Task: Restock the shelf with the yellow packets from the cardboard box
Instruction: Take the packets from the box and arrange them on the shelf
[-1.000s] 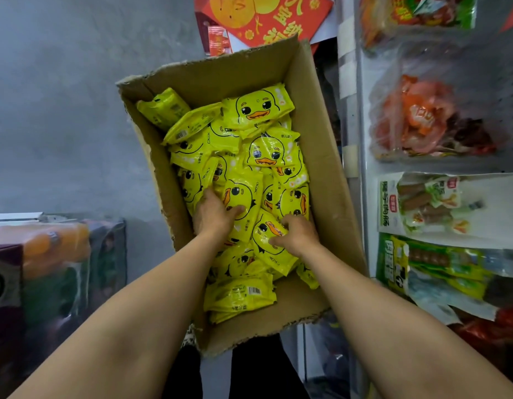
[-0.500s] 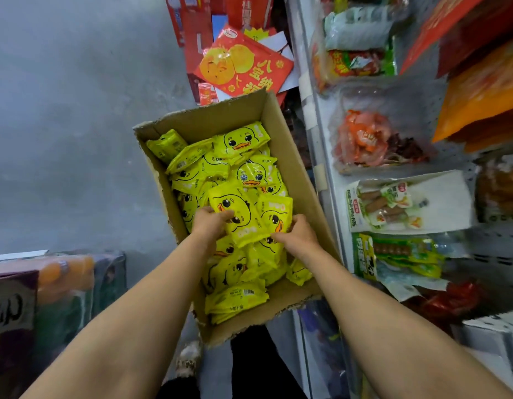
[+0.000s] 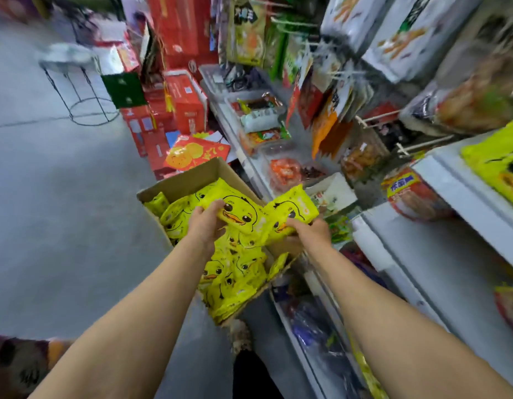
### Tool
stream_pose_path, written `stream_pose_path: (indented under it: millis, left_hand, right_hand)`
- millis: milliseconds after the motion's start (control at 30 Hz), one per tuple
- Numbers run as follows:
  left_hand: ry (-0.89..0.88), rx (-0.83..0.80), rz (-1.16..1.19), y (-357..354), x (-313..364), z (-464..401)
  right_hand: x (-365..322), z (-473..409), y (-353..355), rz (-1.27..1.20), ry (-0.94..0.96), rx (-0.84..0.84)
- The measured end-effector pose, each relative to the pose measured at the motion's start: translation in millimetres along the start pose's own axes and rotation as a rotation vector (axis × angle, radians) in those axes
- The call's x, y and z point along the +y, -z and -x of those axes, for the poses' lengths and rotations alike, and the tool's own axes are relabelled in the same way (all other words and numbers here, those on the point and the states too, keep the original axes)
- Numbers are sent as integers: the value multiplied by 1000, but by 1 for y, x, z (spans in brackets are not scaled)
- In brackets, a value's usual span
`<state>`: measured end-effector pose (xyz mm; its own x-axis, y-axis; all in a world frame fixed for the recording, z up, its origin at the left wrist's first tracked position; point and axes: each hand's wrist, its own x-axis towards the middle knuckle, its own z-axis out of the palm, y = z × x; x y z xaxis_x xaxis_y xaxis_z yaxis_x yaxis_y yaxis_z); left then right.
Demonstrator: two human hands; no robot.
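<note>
My left hand [image 3: 205,226] and right hand [image 3: 308,231] each grip yellow packets [image 3: 241,214] above the cardboard box [image 3: 192,180]; I'd carry them level toward the shelf [image 3: 439,254], seemingly half-stocked.

Yellow packets [image 3: 251,216] now lifted, seemingly clear of cardboard box [image 3: 189,180].

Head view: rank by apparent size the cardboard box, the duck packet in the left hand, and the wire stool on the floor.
1. Cardboard box, clearly the largest.
2 and 3. Duck packet gripped by the left hand and wire stool: they look alike in size; the stool stands farther away, so no ranking.
</note>
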<state>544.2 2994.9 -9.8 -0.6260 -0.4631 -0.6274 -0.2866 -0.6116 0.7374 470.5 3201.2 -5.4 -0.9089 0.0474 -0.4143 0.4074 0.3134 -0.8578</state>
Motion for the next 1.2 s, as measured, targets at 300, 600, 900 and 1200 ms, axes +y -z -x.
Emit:
stream_pose_path:
  millis: [300, 600, 900, 1200]
  left_hand:
    - [-29, -317, 169, -21, 25, 123]
    - [-26, -675, 272, -94, 24, 237]
    - [-15, -840, 144, -155, -7, 341]
    - [-61, -1035, -82, -234, -67, 452]
  right_hand:
    - [-40, 124, 95, -475, 140, 127]
    - [-68, 221, 197, -729, 164, 120]
    - [-47, 287, 294, -904, 215, 151]
    - [-20, 356, 425, -768, 309, 391]
